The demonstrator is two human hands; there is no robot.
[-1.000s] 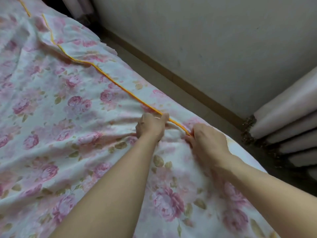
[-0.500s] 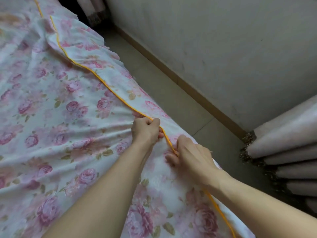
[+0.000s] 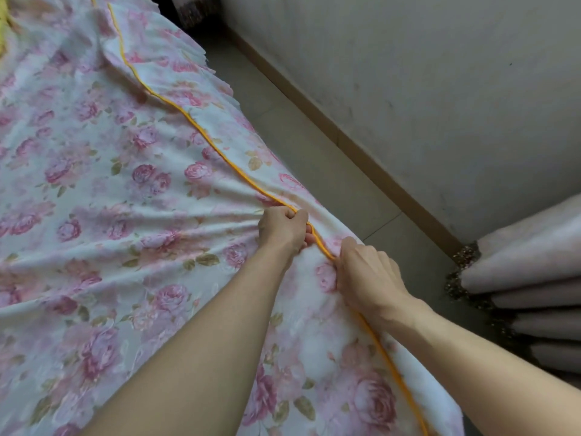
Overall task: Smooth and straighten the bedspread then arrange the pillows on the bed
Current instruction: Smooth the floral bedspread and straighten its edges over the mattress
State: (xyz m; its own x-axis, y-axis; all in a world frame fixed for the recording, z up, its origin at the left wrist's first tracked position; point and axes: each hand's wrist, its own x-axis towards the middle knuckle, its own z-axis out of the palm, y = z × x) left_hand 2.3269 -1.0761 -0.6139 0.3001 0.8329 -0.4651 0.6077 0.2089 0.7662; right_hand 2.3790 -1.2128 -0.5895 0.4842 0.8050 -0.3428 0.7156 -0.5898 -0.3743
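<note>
Head view: left hand (image 3: 283,231) and right hand (image 3: 367,275) still clench the bedspread's (image 3: 110,184) piping (image 3: 220,152), now drawn further over the bedside. Creases remain, so smoothing looks unfinished.

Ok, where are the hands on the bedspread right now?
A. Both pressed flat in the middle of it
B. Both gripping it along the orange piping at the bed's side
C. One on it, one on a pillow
B: the left hand and right hand are both curled on the bedspread at its orange piping, with creases fanning out from the grip.
</note>
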